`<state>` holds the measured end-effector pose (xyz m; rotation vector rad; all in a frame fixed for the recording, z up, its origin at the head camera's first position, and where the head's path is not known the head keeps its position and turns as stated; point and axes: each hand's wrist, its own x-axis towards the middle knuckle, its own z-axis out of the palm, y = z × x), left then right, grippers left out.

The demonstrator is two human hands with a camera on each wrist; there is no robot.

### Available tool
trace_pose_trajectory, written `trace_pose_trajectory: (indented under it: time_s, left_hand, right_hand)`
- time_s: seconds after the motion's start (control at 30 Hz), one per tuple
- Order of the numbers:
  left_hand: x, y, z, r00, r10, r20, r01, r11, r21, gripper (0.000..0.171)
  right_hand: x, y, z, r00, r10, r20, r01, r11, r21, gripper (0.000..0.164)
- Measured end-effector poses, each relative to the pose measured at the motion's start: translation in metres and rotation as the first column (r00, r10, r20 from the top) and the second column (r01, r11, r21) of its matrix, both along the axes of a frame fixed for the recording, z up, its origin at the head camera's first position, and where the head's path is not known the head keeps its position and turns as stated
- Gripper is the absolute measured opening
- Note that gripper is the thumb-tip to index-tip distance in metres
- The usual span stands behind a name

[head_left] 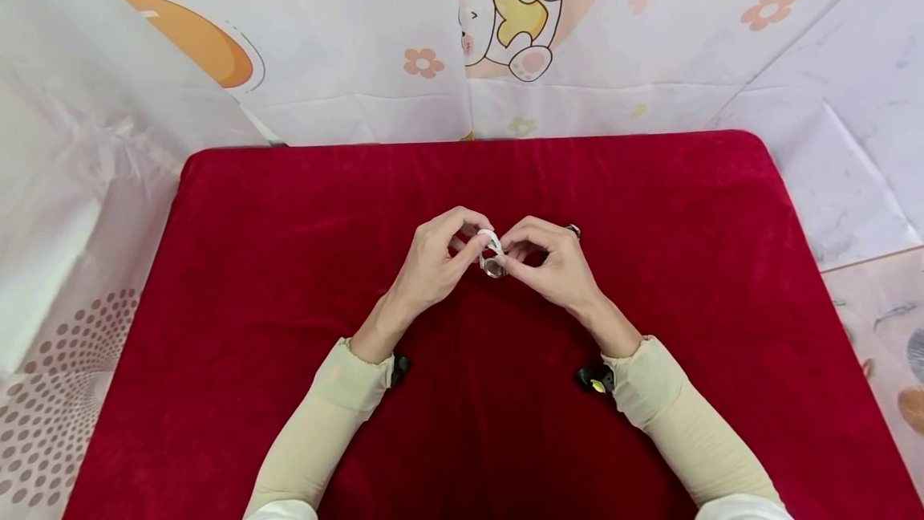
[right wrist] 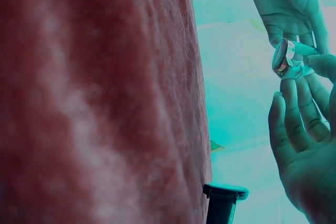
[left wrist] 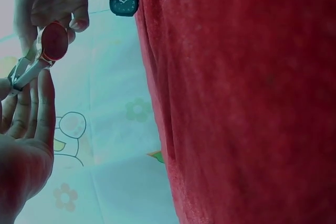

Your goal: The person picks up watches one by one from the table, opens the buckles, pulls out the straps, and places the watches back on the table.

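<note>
Both hands hold a wristwatch with a white strap point(head_left: 492, 240) and a round silver-rimmed case point(head_left: 494, 267) above the middle of the red table. My left hand point(head_left: 435, 259) pinches the strap between thumb and fingers. Opposite it, my right hand point(head_left: 554, 262) grips the watch from the other side, its thumb on the strap close to the case. The left wrist view shows the dial point(left wrist: 54, 41) facing the camera, the strap point(left wrist: 32, 72) looped toward the left hand's fingers. In the right wrist view the case point(right wrist: 282, 57) is seen at a slant between the two hands.
A second, black wristwatch point(left wrist: 124, 0) with a squarish dial sits on the table just beyond the right hand, mostly hidden by it in the head view. Red velvet cloth point(head_left: 289, 231) covers the table. Printed white curtains point(head_left: 346, 38) hang along the back and sides.
</note>
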<state>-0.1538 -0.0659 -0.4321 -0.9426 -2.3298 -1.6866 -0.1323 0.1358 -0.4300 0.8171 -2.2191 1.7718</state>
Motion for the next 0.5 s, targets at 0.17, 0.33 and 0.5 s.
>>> trace_pose_trajectory:
  time_s: [0.17, 0.33, 0.5]
  left_hand:
    - [0.0005, 0.0002, 0.0, 0.999, -0.028, 0.018, 0.028, 0.999, 0.015, 0.007]
    - [0.0016, 0.0007, -0.0004, 0.999, -0.037, 0.015, 0.037, 0.999, 0.013, 0.007]
    - [0.0025, 0.002, 0.0, 0.998, -0.051, 0.041, 0.049, 0.998, 0.048, 0.009]
  right_hand:
    - [0.0028, -0.0024, 0.0091, 1.0, -0.015, 0.011, 0.015, 1.0, -0.004, 0.015]
    - [0.0036, -0.0024, 0.0092, 1.0, -0.026, 0.009, 0.026, 1.0, 0.001, 0.013]
    - [0.0045, -0.0022, 0.0096, 0.999, -0.034, 0.0, 0.034, 0.999, 0.01, 0.013]
